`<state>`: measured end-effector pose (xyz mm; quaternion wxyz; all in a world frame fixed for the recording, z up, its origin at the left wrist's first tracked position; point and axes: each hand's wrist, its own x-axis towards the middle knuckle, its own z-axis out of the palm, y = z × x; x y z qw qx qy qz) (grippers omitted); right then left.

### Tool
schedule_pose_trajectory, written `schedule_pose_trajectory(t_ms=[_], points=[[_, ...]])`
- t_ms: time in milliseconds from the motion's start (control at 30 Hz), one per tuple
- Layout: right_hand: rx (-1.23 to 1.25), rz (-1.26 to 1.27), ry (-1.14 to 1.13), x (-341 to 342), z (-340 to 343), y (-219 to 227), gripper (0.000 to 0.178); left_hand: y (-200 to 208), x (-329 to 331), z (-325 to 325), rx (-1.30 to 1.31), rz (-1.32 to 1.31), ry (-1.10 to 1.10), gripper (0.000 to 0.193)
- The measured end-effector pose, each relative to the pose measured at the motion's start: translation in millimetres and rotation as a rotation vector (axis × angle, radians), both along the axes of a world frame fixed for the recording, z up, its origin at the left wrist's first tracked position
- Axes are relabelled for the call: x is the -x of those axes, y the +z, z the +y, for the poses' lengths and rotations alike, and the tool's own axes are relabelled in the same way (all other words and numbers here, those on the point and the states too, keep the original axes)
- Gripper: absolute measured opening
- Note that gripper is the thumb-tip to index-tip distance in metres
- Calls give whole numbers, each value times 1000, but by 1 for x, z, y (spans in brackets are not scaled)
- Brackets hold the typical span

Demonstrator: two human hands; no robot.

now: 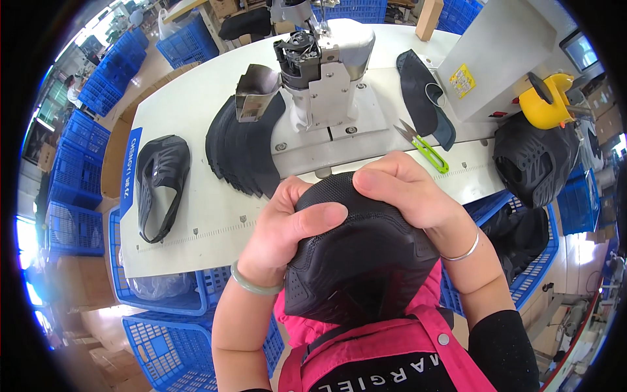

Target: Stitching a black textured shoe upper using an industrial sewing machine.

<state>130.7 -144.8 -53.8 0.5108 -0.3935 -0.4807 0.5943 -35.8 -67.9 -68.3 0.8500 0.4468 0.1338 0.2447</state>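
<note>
Black shoe piece (366, 245) at the near side of the sewing machine (326, 98). Left hand (284, 222) and right hand (408, 193) both clamped on it, thumbs pressing mesh; other fingers partly hidden, shoe's lower end too dark to read. White desk (196, 215) under machine, curved edge. Blue crates (75, 163) far left of machine.

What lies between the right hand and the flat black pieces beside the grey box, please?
Green-handled metal snips lie there, in the head view.
</note>
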Motion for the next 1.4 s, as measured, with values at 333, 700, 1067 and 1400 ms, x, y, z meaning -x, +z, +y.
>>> schedule_pose_trajectory(t_ms=[333, 700, 1067, 1400], points=[[64, -17, -37, 2, 1, 1, 34, -5, -1, -6, 215, 88, 111, 18], [20, -197, -87, 2, 4, -2, 39, -5, 3, 7, -45, 86, 1, 17], [-52, -208, 1, -4, 3, 2, 41, 7, 7, -2, 190, 159, 55, 18], [47, -262, 18, 1, -9, -4, 41, 4, 27, 0, -516, 442, -39, 23]])
